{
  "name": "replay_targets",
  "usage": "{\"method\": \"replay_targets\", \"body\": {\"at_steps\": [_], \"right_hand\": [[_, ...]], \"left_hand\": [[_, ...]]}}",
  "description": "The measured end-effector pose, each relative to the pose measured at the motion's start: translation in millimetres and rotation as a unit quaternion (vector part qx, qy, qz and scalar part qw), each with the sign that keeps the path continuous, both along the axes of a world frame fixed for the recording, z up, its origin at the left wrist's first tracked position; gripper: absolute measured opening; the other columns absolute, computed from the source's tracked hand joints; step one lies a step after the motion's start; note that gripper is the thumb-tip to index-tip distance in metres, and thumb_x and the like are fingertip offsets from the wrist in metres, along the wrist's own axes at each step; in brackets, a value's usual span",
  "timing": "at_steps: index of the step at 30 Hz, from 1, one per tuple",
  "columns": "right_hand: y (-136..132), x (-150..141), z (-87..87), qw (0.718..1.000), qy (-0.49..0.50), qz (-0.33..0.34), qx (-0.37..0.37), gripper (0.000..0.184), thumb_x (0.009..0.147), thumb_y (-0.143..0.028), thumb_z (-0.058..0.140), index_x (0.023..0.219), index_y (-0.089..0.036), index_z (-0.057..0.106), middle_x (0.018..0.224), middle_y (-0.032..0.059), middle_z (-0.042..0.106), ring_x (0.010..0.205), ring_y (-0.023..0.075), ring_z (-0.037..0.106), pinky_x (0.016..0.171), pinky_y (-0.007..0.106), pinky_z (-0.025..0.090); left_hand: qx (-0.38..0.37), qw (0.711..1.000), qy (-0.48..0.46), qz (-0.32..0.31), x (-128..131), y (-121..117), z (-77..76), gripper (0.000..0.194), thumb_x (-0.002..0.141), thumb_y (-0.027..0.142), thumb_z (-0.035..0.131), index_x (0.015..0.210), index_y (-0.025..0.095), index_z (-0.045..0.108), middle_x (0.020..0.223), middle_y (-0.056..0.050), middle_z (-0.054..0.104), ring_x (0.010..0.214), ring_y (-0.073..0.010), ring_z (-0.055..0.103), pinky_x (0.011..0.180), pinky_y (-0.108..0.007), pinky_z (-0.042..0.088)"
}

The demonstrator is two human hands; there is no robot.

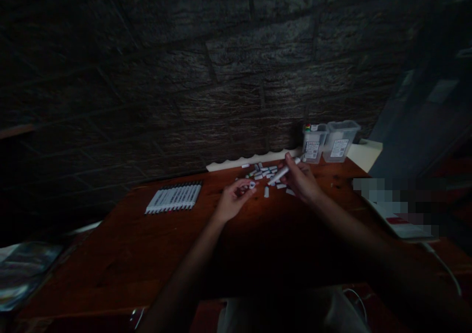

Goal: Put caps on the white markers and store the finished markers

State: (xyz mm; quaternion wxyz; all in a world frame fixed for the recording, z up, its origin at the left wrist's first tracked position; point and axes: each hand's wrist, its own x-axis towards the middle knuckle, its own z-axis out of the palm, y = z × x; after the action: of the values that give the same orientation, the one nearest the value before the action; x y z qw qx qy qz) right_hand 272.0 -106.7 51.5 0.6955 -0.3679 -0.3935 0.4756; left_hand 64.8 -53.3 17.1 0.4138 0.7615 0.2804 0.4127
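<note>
Marker [283, 172] in the right hand [299, 177], cap [252, 185] pinched in the left [236, 198] — bare table [184, 254] stretches to its front edge.

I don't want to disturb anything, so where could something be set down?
Bare tabletop lies in front of the marker row, and a narrower strip between it and the left hand. Loose caps crowd the space beside the right hand.

Caps [266, 191] right of markers [175, 198]

I'm in some dim room, kind unclear — rough block wall [258, 72] beyond my hands [233, 199], wooden table [147, 254] beneath them.
</note>
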Motion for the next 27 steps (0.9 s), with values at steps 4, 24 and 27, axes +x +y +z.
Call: {"method": "replay_targets", "body": {"at_steps": [4, 24, 27], "right_hand": [[-7, -4, 2.3, 0.997, -0.054, 0.032, 0.042, 0.034, 0.076, -0.053, 0.067, 0.078, -0.019, 0.065, 0.065, 0.0005, 0.066, 0.054, 0.0114, 0.06, 0.052, 0.024, 0.05], [-10, -15, -10.5, 0.929, -0.33, -0.046, 0.159, 0.017, 0.08, -0.034, 0.07, 0.092, -0.023, 0.073, 0.095, 0.0045, 0.074, 0.088, 0.0194, 0.07, 0.081, 0.033, 0.056], [-9, -15, -12.9, 0.924, -0.346, -0.05, 0.157, 0.02, 0.08, -0.036, 0.069, 0.095, -0.023, 0.073, 0.098, 0.0049, 0.074, 0.088, 0.0196, 0.07, 0.08, 0.033, 0.056]], "left_hand": [[-0.027, 0.999, -0.031, 0.011, 1, 1, -0.1, 0.027, 0.076, 0.032, 0.072, 0.098, 0.016, 0.066, 0.099, -0.006, 0.071, 0.094, -0.0184, 0.066, 0.089, -0.032, 0.051], [0.049, 0.997, 0.04, 0.05, 2, 2, -6.1, 0.029, 0.079, 0.034, 0.069, 0.103, 0.018, 0.07, 0.095, -0.006, 0.073, 0.078, -0.0166, 0.067, 0.073, -0.027, 0.053], [0.065, 0.996, 0.044, 0.046, 1, 2, -5.8, 0.029, 0.081, 0.034, 0.067, 0.104, 0.018, 0.069, 0.094, -0.006, 0.073, 0.075, -0.0159, 0.066, 0.07, -0.026, 0.053]]}}
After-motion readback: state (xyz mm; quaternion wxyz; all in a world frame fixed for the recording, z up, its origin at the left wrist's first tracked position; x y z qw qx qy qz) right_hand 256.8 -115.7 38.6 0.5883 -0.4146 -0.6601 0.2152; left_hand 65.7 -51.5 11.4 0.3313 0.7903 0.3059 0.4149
